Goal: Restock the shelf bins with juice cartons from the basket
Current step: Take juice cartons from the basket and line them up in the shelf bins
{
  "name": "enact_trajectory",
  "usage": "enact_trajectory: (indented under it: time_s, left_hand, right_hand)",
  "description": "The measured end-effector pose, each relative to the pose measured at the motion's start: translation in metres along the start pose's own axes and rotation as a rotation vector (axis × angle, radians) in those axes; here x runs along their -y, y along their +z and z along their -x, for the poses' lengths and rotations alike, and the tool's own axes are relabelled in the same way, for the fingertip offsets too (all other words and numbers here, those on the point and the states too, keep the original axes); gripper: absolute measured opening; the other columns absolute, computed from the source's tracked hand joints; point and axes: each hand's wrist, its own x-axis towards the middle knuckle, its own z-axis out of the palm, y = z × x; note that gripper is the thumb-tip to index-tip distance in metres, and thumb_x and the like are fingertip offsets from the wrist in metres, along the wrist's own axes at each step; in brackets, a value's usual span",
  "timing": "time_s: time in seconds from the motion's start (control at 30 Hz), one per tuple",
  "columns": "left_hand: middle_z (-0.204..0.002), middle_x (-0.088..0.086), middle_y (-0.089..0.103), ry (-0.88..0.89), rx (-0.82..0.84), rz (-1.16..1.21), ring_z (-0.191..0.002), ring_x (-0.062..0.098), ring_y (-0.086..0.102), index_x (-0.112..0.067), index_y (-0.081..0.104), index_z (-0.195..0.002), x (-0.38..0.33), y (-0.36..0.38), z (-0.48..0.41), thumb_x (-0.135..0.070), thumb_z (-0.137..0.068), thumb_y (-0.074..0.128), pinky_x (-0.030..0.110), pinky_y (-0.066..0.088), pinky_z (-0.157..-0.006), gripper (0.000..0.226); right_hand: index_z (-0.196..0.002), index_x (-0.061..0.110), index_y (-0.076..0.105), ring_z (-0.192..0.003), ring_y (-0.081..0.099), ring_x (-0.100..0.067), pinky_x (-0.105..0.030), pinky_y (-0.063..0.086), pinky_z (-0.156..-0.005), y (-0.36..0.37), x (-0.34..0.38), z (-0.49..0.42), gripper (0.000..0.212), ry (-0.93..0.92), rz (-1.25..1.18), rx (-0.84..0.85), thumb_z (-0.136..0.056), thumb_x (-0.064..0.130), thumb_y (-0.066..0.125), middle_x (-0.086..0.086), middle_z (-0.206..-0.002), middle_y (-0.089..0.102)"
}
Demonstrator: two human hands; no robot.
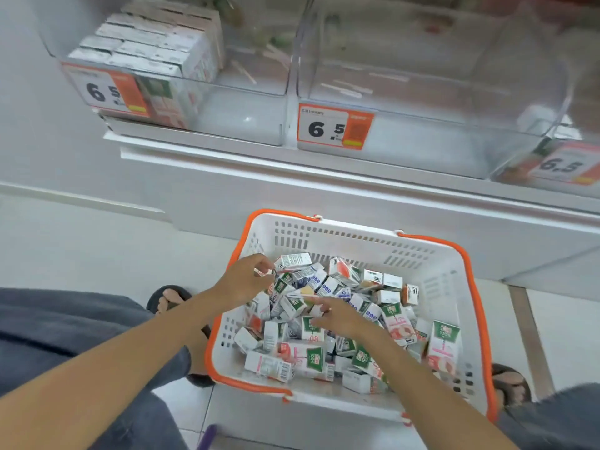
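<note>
Left hand [250, 278] is pinching a carton [265, 271] at the basket's [357, 237] ten o'clock; right hand [339, 316] is touching the cartons [400, 323] at centre, grip unclear.

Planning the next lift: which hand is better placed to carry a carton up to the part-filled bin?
Left hand: its fingers pinch a carton, and the part-filled bin is on its side; the right hand just rests on the pile.

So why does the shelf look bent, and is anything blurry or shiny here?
Head view: the wide-angle lens bows the shelf edge; the far-right price tag is smeared, while the middle price tag reads sharp; pale glare streaks the clear middle bin.
</note>
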Motion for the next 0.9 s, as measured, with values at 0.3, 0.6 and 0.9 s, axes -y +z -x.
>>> enact_trajectory:
  time_s: [0.3,0.6,0.9]
  left_hand:
    - [-0.119,-0.003,0.058,-0.070,0.122,0.043,-0.098,0.015,0.060,-0.023,0.059,-0.117,-0.012,0.027,-0.009,-0.022,-0.091,0.063,0.028,0.049,-0.081,0.027]
    - [-0.112,-0.001,0.072,-0.178,0.295,0.508,-0.098,0.020,0.070,-0.022,0.060,-0.124,-0.031,0.036,-0.005,-0.016,-0.082,0.076,0.044,0.055,-0.092,0.045]
    - [-0.118,0.007,0.067,-0.243,0.289,0.645,-0.102,0.025,0.069,-0.018,0.056,-0.127,-0.009,0.023,0.002,-0.005,-0.085,0.071,0.039,0.059,-0.082,0.046]
  right_hand:
    - [-0.127,0.011,0.062,-0.113,0.056,-0.021,-0.025,0.042,-0.089,-0.013,-0.004,0.011,0.037,-0.062,-0.103,-0.228,-0.091,0.019,0.067,-0.005,-0.127,0.055]
    - [-0.132,0.028,0.055,-0.109,0.060,-0.009,-0.021,0.051,-0.082,-0.068,0.044,0.036,0.048,-0.260,-0.440,-0.156,-0.087,0.023,0.072,0.006,-0.122,0.057]
    - [-0.150,0.019,0.033,-0.138,0.037,-0.024,-0.033,0.033,-0.110,0.035,-0.023,0.027,0.067,0.064,0.061,0.223,-0.092,0.030,0.065,-0.001,-0.152,0.037]
